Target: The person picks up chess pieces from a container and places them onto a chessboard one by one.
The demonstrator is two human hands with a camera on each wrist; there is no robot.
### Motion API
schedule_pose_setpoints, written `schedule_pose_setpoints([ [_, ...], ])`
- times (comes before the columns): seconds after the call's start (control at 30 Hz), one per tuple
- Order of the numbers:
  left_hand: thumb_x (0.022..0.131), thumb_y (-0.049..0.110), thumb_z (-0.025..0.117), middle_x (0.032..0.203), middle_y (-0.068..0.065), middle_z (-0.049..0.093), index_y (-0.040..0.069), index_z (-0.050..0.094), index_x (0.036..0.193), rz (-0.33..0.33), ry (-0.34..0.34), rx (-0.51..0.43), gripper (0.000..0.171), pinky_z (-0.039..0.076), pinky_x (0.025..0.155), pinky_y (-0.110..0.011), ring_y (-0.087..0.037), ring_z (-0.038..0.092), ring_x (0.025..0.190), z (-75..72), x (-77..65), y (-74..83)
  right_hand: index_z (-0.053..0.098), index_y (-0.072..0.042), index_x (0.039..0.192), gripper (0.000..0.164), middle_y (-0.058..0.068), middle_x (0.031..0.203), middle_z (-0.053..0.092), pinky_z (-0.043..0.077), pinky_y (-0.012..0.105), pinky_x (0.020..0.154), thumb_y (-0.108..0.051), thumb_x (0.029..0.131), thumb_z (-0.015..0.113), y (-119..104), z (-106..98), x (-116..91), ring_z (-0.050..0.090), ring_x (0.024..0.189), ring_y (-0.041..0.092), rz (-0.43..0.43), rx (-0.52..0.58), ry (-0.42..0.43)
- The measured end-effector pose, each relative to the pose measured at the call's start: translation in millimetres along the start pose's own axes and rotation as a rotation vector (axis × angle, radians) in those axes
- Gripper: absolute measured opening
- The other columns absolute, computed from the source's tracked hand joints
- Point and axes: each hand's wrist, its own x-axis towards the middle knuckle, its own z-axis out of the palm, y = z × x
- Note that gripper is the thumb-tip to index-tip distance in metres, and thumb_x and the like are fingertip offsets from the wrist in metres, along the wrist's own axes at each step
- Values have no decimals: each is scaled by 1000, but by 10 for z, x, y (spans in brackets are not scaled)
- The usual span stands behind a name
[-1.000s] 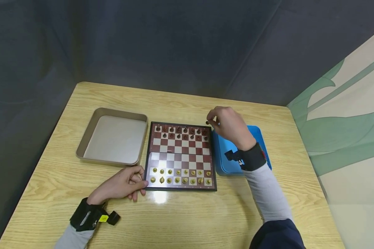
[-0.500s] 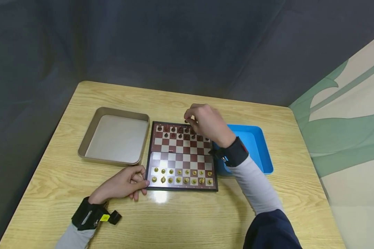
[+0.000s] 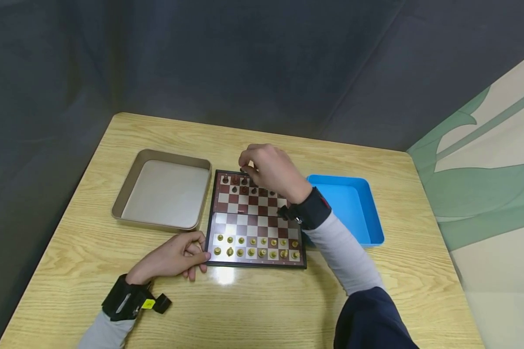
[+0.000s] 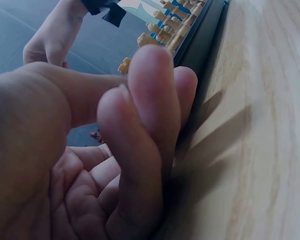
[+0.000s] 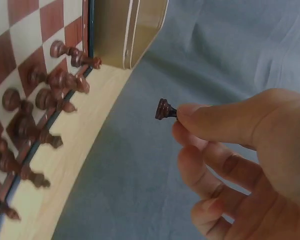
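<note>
A folding chessboard point(image 3: 253, 221) lies on the table, gold pieces point(image 3: 251, 252) lined up in two rows along its near side and dark brown pieces point(image 3: 234, 190) along its far side. My left hand point(image 3: 172, 257) holds the board's near left corner, thumb on top and the other fingers bent at its side. Above the far edge, my right hand point(image 3: 272, 169) pinches a dark chess piece point(image 5: 163, 109) between thumb and index finger. Its flared base sticks out in the right wrist view; its top is hidden in the fingertips. The right hand covers some of the dark pieces.
Left of the board sits a shallow tan metal tin point(image 3: 163, 194) with nothing in it. On the right is a blue plastic tray point(image 3: 351, 206), partly behind the right forearm. A dark curtain point(image 3: 262, 72) hangs behind the table's far edge.
The right hand has moved left from over the blue tray to above the board's far edge, carrying the dark chess piece. The left hand has stayed at the board's corner.
</note>
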Motion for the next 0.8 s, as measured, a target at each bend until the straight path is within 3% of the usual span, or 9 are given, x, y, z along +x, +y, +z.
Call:
schedule_pose_setpoints([
  [0.1, 88, 17, 52, 73, -14, 63, -3, 42, 95, -2, -1, -2, 24, 47, 43, -43, -35, 57, 51, 1, -2, 3, 61, -24, 91, 11, -11, 87, 55, 38, 18, 55, -17, 82, 59, -27, 69, 52, 46, 72, 0, -10, 7, -16],
  [0.4, 87, 25, 53, 72, -9, 64, 2, 42, 95, 16, 3, 18, 27, 47, 40, -38, -27, 58, 48, -16, 47, -217, 61, -26, 87, 11, -13, 82, 54, 38, 18, 49, -17, 83, 57, -107, 310, 146, 44, 64, -4, -33, 21, -82],
  [0.8, 87, 27, 53, 73, -8, 64, 4, 42, 95, -2, -2, 19, 27, 47, 41, -39, -27, 58, 49, -22, 60, -212, 66, -20, 90, 17, -10, 86, 57, 43, 16, 57, -9, 81, 58, -103, 548, 181, 50, 72, -2, -45, 79, -136],
])
